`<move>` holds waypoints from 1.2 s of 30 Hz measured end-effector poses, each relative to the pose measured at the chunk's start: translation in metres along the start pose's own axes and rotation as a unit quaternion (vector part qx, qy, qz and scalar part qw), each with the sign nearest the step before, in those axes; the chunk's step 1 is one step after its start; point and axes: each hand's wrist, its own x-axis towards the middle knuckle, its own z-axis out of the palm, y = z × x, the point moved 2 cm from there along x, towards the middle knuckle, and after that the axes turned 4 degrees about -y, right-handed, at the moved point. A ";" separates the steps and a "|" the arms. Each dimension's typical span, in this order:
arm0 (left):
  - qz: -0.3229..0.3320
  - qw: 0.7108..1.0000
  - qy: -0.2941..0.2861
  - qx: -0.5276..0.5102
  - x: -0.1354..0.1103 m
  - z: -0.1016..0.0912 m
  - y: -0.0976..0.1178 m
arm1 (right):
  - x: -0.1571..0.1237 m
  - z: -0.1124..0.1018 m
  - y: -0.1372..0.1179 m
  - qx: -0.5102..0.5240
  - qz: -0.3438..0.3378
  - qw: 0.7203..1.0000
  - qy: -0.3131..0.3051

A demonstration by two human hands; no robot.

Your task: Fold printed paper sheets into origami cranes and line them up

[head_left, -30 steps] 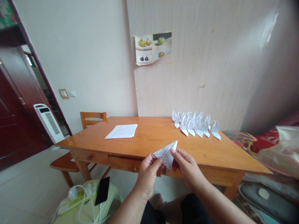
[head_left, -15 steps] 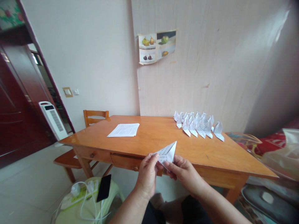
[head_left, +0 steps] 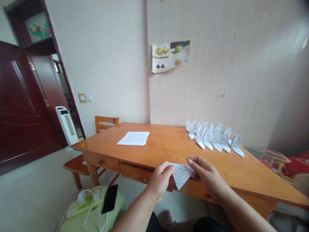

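Note:
A folded triangle of printed white paper (head_left: 181, 174) is held between both my hands over the near edge of the wooden table (head_left: 169, 148), its point hanging down. My left hand (head_left: 160, 180) pinches the paper's left corner. My right hand (head_left: 209, 175) grips its right side with fingers curled along the top edge. Several finished folded paper figures (head_left: 212, 137) stand in rows on the far right of the table. A stack of printed sheets (head_left: 134, 138) lies flat on the table's left part.
A wooden chair (head_left: 96, 145) stands at the table's left end. A green stool (head_left: 94, 209) at lower left carries a power strip with white cables and a black phone (head_left: 109, 203). A white tower heater (head_left: 66, 125) stands by the dark red door. Bags lie at right.
The paper triangle pointed up before; it now points down and sits lower, at the table's edge. Both hands shifted right with it, and the view turned right.

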 end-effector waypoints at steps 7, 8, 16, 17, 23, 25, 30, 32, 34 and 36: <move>-0.010 0.999 -0.003 0.048 0.036 -0.002 0.002 | 0.038 -0.022 0.022 -0.068 -0.006 0.998 -0.002; -0.006 0.998 -0.002 0.057 0.041 -0.002 0.000 | 0.043 -0.024 0.025 -0.072 -0.009 0.997 0.019; 0.050 0.968 0.025 0.246 0.100 -0.011 -0.025 | 0.071 -0.034 0.038 -0.161 -0.023 0.981 0.109; 0.050 0.966 0.025 0.254 0.108 -0.014 -0.027 | 0.073 -0.037 0.038 -0.177 -0.024 0.978 0.112; 0.056 0.953 0.021 0.298 0.149 -0.029 -0.033 | 0.091 -0.059 0.044 -0.215 -0.007 0.973 0.083; 0.057 0.950 0.013 0.307 0.160 -0.029 -0.035 | 0.098 -0.062 0.047 -0.213 0.004 0.975 0.066; 0.035 0.947 -0.031 0.317 0.185 -0.021 -0.034 | 0.124 -0.064 0.048 -0.226 0.013 0.972 0.053; 0.009 0.946 -0.069 0.317 0.191 -0.021 -0.029 | 0.138 -0.066 0.046 -0.233 0.013 0.971 0.053; -0.023 0.944 -0.117 0.308 0.196 -0.024 -0.020 | 0.153 -0.069 0.043 -0.233 0.016 0.971 0.056; -0.055 0.942 -0.164 0.287 0.199 -0.029 -0.011 | 0.167 -0.072 0.041 -0.228 0.019 0.971 0.063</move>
